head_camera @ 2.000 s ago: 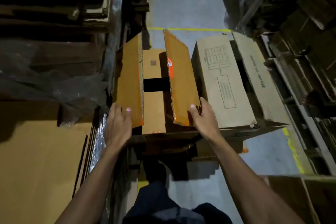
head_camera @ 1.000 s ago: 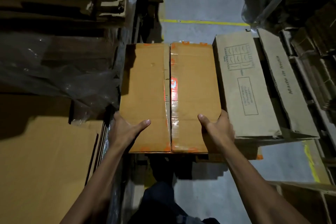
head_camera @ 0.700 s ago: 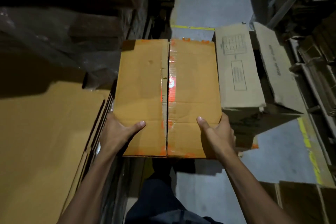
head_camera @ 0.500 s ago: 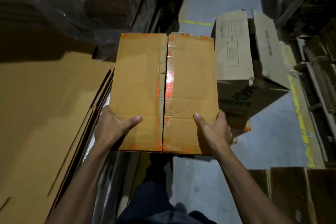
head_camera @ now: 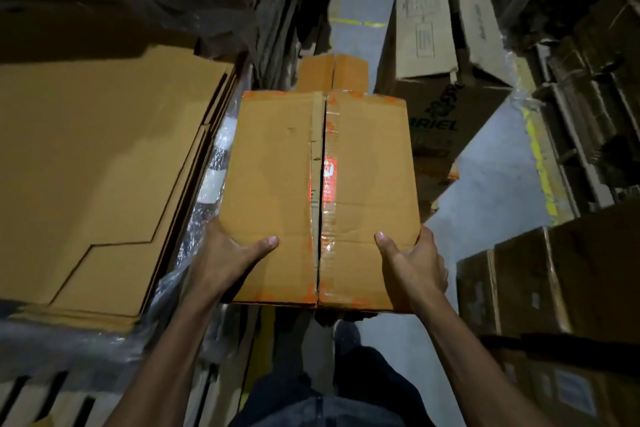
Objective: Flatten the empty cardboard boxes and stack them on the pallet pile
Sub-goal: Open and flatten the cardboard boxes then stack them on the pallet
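Both hands, left hand [head_camera: 231, 255] and right hand [head_camera: 414, 262], now carry the closed cardboard box [head_camera: 320, 198] lifted off the floor, fingers gripping its near corners; it hangs beside the pallet pile [head_camera: 104, 163], unflattened.

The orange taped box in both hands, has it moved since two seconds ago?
Yes. The orange taped box, flaps now shut, has come up off the floor and away from the printed grey carton it stood beside, towards the person.

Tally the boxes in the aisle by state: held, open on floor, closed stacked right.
Held, flaps closed: 1, the orange-taped box in left hand and right hand
Open on floor: 1, printed box
Closed, stacked right: 2
Total: 4
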`<state>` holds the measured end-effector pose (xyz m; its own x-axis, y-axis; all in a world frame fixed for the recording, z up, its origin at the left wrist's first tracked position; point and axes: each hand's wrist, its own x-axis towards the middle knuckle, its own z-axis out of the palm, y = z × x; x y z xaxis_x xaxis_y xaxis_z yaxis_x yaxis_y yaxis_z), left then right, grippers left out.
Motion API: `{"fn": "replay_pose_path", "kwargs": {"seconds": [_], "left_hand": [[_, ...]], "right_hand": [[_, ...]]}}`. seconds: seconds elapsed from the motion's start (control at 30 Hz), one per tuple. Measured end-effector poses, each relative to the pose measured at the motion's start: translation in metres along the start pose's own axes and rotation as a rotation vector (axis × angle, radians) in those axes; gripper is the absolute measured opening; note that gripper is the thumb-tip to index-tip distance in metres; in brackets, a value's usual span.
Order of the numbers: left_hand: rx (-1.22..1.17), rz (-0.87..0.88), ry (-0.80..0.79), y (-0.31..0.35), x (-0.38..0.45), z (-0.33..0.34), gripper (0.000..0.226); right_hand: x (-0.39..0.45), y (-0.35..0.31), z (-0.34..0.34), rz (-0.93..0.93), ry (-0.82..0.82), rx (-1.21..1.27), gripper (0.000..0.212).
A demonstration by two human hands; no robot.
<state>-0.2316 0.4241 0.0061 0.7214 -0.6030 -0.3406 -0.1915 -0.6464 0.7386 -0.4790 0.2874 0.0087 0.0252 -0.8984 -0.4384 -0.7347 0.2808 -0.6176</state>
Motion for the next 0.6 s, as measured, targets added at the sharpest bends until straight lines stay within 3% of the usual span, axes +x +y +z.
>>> {"fn": "replay_pose_path", "kwargs": {"seconds": [0.2,0.43,0.6], "left_hand": [[0.084,0.016,-0.122,-0.054,-0.046,0.003,0.087],[0.168,-0.033,-0.301,-0.107,-0.084,0.036,0.102],[0.231,-0.038,-0.396,-0.158,-0.086,0.107,0.114]], "right_hand": [[-0.077,0.070,0.020,0.141,0.057,0.010,0.072],[-0.126,0.160,0.038,0.331,0.087,0.019,0.068],[-0.110,0.247,0.068,0.436,0.099,0.020,0.068]]}}
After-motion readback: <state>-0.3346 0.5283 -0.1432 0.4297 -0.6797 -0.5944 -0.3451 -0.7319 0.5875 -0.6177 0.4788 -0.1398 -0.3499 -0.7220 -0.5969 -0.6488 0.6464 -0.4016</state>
